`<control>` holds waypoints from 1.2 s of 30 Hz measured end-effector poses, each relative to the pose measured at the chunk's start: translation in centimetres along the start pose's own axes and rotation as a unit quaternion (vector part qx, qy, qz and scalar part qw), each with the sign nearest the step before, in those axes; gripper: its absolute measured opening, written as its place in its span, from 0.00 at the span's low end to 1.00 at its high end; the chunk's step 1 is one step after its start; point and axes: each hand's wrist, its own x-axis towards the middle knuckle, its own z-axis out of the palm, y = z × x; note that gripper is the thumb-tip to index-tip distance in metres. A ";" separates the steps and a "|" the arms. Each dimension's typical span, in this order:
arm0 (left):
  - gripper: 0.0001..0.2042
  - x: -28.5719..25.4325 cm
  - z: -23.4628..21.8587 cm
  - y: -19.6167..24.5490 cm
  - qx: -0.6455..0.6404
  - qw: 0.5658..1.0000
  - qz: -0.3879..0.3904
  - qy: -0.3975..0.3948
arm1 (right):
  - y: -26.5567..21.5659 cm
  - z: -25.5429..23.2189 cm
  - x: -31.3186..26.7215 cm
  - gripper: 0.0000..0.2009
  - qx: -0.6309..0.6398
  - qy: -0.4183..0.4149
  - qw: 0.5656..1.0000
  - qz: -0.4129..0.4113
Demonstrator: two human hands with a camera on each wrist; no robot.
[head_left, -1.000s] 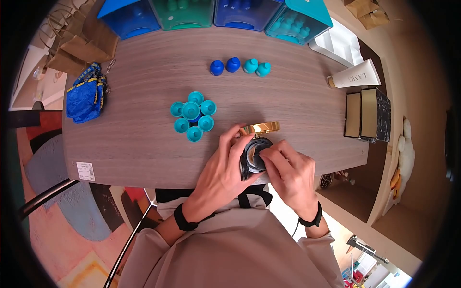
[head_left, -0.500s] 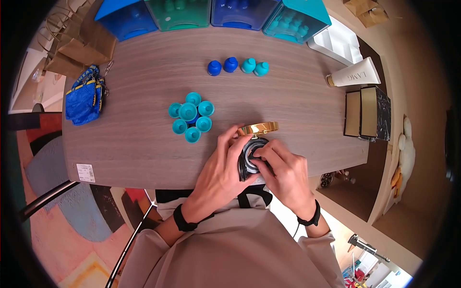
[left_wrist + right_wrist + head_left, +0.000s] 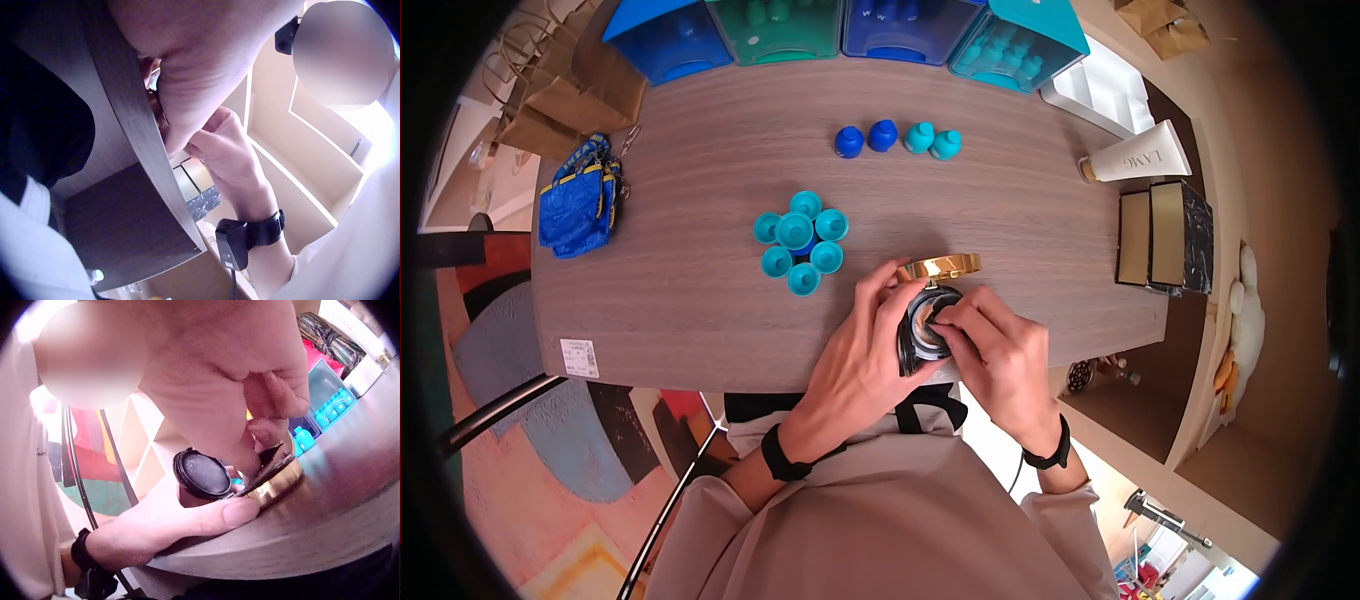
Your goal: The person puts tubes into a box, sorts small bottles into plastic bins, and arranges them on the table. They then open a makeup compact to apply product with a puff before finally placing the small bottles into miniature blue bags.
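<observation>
My left hand (image 3: 862, 335) holds an open cushion compact (image 3: 927, 325) at the table's front edge, fingers behind it and thumb in front. Its gold lid (image 3: 940, 267) stands raised at the back, and a black round inner lid (image 3: 203, 474) is flipped out to the left. Inside the pan there is a beige patch beside dark areas. My right hand (image 3: 1005, 360) reaches in from the right, thumb and fingertips pinching a small dark puff (image 3: 270, 464) over the pan; the fingers hide most of it. The left wrist view shows mainly the backs of both hands.
Cyan cups (image 3: 803, 279) ring a blue piece left of the compact. Blue bottles (image 3: 849, 142) and cyan bottles (image 3: 919, 138) stand further back, before coloured bins (image 3: 915, 30). A blue bag (image 3: 580, 210) lies left; a white tube (image 3: 1140, 155) and black marbled boxes (image 3: 1180, 237) stand right.
The right fingertips dipped leftward into the compact's pan, then drew back slightly to the right, uncovering the beige patch again. The left hand keeps its hold on the compact.
</observation>
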 end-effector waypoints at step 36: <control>0.49 0.1 -0.2 0.2 -0.011 1.000 -0.014 -0.013 | -0.8 0.5 0.2 0.08 -0.093 0.004 0.996 0.012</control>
